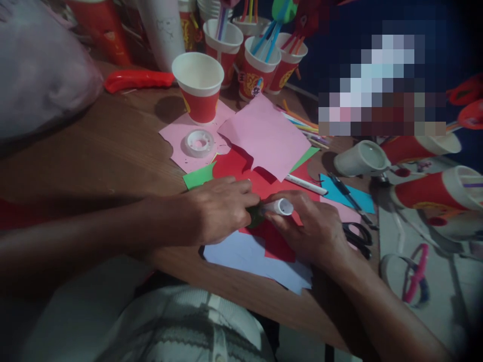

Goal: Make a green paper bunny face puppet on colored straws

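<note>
My left hand (226,206) comes in from the left with its fingers curled, closed on a small dark green piece (257,217). What that piece is made of is hard to see. My right hand (315,223) grips a slim white tube (281,206), its round end turned up toward me and its other end down at the green piece. Both hands are over a sheet of red paper (277,241). Nearer me, a pale blue-white sheet (241,251) partly lies under the red one.
Pink paper (266,136), a tape roll (199,143) and a paper cup (198,85) are beyond my hands. A red-handled cutter (138,80) lies at the back left. Black scissors (357,239), a pen (339,185) and tipped cups (433,188) are on the right.
</note>
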Demonstrator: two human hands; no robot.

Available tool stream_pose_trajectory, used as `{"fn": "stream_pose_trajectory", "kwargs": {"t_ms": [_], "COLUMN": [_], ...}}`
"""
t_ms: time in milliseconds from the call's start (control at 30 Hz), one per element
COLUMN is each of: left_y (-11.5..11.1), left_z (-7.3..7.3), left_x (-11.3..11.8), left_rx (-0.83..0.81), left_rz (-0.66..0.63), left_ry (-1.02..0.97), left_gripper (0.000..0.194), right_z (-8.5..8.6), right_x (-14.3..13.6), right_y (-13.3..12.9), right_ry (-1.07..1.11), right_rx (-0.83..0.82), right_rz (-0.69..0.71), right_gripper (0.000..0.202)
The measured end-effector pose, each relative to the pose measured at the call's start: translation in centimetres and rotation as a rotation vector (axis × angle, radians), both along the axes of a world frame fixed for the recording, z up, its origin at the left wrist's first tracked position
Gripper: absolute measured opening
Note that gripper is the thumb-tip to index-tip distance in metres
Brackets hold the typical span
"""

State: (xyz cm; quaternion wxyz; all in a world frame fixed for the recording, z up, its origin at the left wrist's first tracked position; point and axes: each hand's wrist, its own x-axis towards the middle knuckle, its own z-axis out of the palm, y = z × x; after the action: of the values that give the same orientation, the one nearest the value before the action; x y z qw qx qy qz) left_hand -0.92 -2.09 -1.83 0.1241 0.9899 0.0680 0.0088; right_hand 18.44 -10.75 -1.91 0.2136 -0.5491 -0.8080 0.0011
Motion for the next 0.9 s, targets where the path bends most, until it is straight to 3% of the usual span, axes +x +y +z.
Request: {"fn": "stream_pose_trajectory", "kwargs": {"t_ms": [267,900], "left_y": [0.0,-0.2], "left_z": [0.8,0.0], "left_x": [0.2,0.0], "left_rx": [-0.024,-0.021], "left_rz": [0.004,0.034], "left_ry": [0.058,-0.018], "left_gripper": [0.018,0.019], "right_z": [-0.1,0.5], "right_x": [0.0,-0.4], "right_y": [0.4,-0.7], "right_ry": [0.06,0.05], "right_rx": [-0.02,-0.108], "right_rz": [-0.032,-0.007], "right_gripper": [0.016,0.025]}}
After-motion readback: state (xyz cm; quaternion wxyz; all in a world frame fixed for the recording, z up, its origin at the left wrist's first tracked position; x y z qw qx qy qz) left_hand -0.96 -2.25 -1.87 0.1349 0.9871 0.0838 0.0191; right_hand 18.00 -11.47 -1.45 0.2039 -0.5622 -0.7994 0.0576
